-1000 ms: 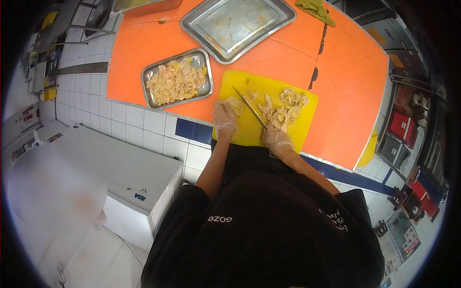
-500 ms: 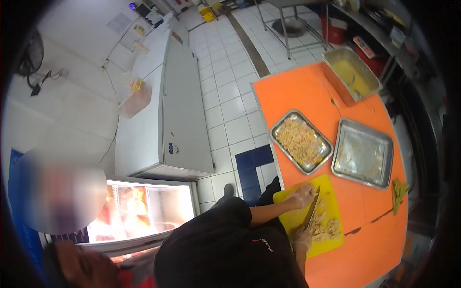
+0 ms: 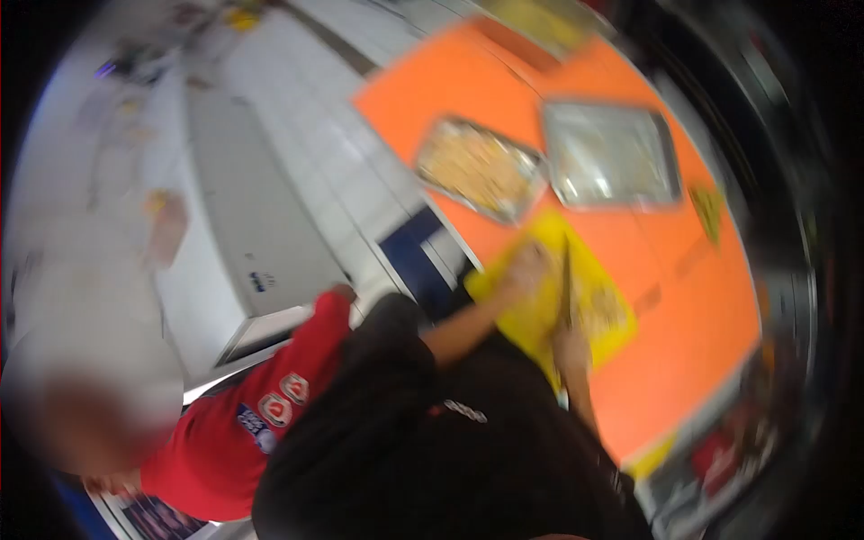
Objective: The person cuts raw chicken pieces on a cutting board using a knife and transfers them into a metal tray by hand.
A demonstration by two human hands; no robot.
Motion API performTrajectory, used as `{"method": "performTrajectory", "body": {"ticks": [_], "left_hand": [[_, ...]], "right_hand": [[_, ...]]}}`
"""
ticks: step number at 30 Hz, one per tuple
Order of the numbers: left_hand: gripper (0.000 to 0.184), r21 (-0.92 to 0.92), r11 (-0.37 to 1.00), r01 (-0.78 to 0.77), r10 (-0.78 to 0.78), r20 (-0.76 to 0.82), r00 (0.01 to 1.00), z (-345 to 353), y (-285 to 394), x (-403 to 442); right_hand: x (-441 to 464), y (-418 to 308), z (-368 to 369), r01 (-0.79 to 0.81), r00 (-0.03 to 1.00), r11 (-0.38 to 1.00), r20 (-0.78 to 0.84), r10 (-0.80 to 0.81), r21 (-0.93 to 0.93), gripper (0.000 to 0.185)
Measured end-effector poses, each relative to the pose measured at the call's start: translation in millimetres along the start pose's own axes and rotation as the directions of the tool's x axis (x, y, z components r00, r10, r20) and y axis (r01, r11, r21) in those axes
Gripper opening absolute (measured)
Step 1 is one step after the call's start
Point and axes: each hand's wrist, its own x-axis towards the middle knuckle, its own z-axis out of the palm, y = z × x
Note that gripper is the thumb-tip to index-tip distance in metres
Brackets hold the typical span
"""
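Note:
The frame is smeared by motion. My right hand (image 3: 571, 349) is closed round the handle of a long knife (image 3: 566, 283), whose blade points away over a yellow cutting board (image 3: 515, 310). My left hand (image 3: 529, 268) is on the board's far left part, left of the blade. Its fingers look curled in, and what they hold is too blurred to name. Pale chopped pieces (image 3: 605, 313), perhaps meat, lie on the board right of the knife. Beyond the board stands a metal tray of pale cut pieces (image 3: 477, 171), with another metal tray (image 3: 612, 155) beside it.
The board and trays rest on an orange table (image 3: 679, 261). A yellow-green cloth (image 3: 707, 214) lies near its right edge, and a deep metal pan (image 3: 540, 31) stands at the far end. Close on my left is a person in a red shirt (image 3: 229, 450). A grey-white chest freezer (image 3: 252, 189) stands behind.
The view has swung, so the table and trays appear higher and further left. The red-shirted person shows much more beside me. My right hand still holds the knife over the board.

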Motion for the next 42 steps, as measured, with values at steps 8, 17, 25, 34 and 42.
{"method": "performTrajectory", "body": {"ticks": [8, 17, 25, 34, 42], "left_hand": [[0.023, -0.415, 0.854, 0.313, -0.132, 0.409, 0.903, -40.8, -39.4, 1.3], [0.021, -0.348, 0.935, 0.067, 0.038, 0.287, 0.957, -39.9, -49.1, -1.5], [0.017, -0.393, 0.919, 0.033, 0.104, 0.322, 0.941, -55.0, -45.1, 4.8], [0.013, -0.379, 0.922, -0.083, 0.214, 0.318, 0.924, -52.2, -50.9, 0.7], [0.013, -0.43, 0.903, 0.013, 0.108, 0.258, 0.96, -42.1, -52.2, 2.0]], "right_hand": [[-33.9, -35.3, -17.3, -0.14, 0.986, 0.99, 0.088, 0.142, -0.024, 0.043], [-41.3, -42.0, -20.2, -0.183, 0.981, 0.981, 0.054, 0.186, -0.058, 0.036], [-42.5, -53.3, -4.4, -0.109, 0.985, 0.992, 0.13, 0.116, -0.063, 0.03], [27.3, -85.4, 19.0, -0.085, 0.995, 0.996, 0.042, 0.086, -0.021, 0.032], [-22.0, -63.1, 22.1, -0.095, 0.992, 0.995, 0.083, 0.096, -0.009, 0.033]]}}
